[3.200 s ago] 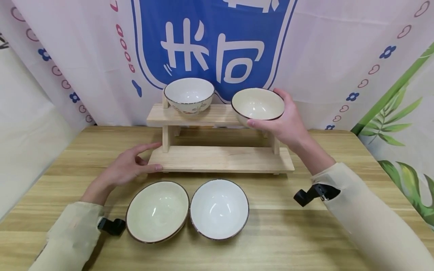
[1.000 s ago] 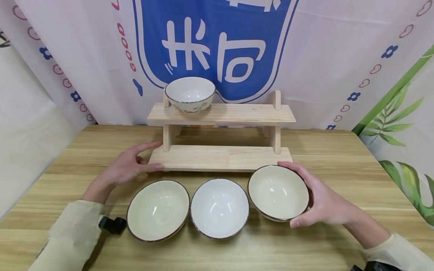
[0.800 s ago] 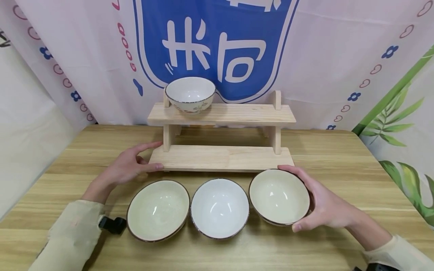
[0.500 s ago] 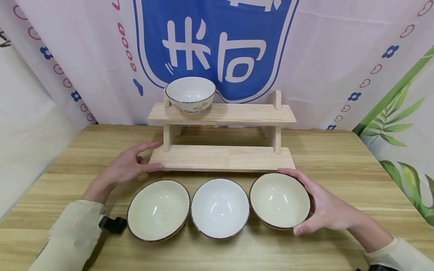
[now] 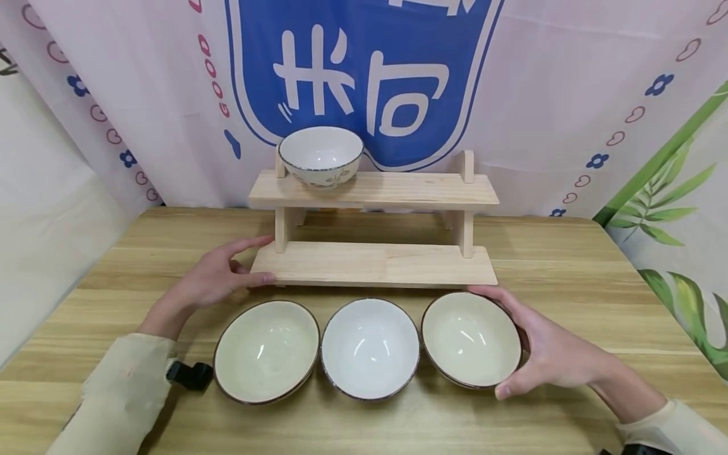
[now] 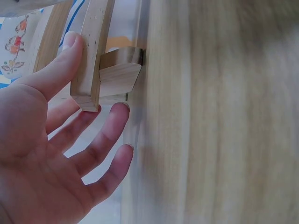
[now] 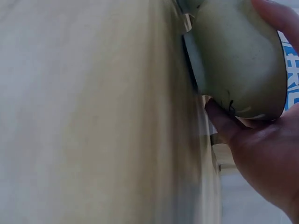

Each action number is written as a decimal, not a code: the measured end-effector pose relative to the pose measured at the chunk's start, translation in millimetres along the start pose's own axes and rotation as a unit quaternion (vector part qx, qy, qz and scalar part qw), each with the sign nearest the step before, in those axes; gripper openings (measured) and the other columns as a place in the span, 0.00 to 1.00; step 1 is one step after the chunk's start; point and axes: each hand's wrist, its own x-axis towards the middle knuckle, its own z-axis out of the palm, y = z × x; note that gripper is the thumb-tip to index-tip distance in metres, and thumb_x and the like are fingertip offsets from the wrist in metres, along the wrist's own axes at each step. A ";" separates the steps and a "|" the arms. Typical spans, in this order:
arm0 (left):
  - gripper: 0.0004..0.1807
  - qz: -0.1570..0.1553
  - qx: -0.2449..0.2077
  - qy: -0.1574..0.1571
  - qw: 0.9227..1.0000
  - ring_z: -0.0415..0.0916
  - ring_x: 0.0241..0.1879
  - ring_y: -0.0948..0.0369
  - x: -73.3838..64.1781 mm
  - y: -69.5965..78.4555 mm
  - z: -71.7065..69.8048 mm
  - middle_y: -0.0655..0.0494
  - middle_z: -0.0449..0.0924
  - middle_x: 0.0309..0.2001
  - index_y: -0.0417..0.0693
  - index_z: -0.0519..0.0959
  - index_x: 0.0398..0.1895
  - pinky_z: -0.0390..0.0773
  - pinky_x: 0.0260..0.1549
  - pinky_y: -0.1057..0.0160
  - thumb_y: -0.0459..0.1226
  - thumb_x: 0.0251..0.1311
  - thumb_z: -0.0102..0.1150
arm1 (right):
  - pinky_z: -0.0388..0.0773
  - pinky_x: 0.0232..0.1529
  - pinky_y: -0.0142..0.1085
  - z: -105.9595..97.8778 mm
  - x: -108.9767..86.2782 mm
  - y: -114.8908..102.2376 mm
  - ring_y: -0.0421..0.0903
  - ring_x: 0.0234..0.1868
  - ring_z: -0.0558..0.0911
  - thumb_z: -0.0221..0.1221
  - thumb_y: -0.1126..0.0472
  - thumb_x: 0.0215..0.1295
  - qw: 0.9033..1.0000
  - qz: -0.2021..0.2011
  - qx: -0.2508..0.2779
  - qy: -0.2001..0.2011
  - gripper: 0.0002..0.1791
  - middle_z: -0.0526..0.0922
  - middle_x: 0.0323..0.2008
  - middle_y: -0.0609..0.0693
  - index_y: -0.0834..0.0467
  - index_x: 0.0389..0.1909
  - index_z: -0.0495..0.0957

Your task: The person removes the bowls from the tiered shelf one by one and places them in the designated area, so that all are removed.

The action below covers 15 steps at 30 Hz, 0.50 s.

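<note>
I have the right hand (image 5: 548, 344) reaching in low from the side, wrist bent inward, thumb at the near rim of the cream bowl (image 5: 471, 340) and fingers curled round its far side, so it is gripping that bowl. My left hand (image 5: 213, 276) sits palm sideways at the left end of the wooden stand (image 5: 375, 262), thumb and forefinger pinching across the lower board, the last two fingers spread free. The cream bowl is in front of the stand's right end, just beside the white bowl (image 5: 371, 349); I can't tell whether its foot rests fully on the table (image 5: 569, 272). Its inside is glossy with two light streaks, its rim dark brown, its outer wall plain with a small dark mark.
</note>
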 end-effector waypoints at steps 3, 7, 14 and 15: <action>0.47 0.004 0.002 0.002 1.000 0.67 0.21 0.65 0.0 -0.8 0.2 0.49 0.73 0.41 0.61 0.62 0.86 0.69 0.21 0.64 0.53 0.68 0.73 | 0.81 0.62 0.35 0.8 -0.5 -0.3 0.40 0.69 0.75 0.85 0.70 0.41 1.000 0.009 0.002 -0.001 0.73 0.65 0.76 0.56 0.57 0.86 0.48; 0.46 0.008 -0.002 0.004 1.000 0.69 0.23 0.64 -0.3 -1.1 0.6 0.41 0.72 0.59 0.59 0.62 0.85 0.69 0.22 0.64 0.52 0.68 0.73 | 0.82 0.62 0.36 1.6 -0.4 0.5 0.41 0.69 0.75 0.84 0.71 0.41 1.000 0.011 0.011 -0.007 0.74 0.64 0.76 0.57 0.57 0.86 0.47; 0.47 -0.002 -0.003 -0.002 1.000 0.75 0.27 0.59 0.1 1.0 -0.3 0.40 0.64 0.74 0.60 0.62 0.86 0.71 0.24 0.64 0.53 0.67 0.73 | 0.81 0.63 0.35 1.7 -2.0 -0.9 0.40 0.69 0.75 0.84 0.70 0.42 1.000 0.016 -0.001 -0.014 0.75 0.64 0.76 0.57 0.56 0.86 0.45; 0.47 -0.004 -0.002 -0.002 1.000 0.75 0.28 0.59 0.2 1.1 -0.5 0.40 0.65 0.72 0.61 0.61 0.86 0.71 0.25 0.64 0.54 0.67 0.73 | 0.81 0.63 0.34 1.6 -2.5 -1.6 0.40 0.69 0.75 0.84 0.70 0.42 1.000 0.017 -0.004 -0.017 0.75 0.64 0.76 0.57 0.55 0.87 0.45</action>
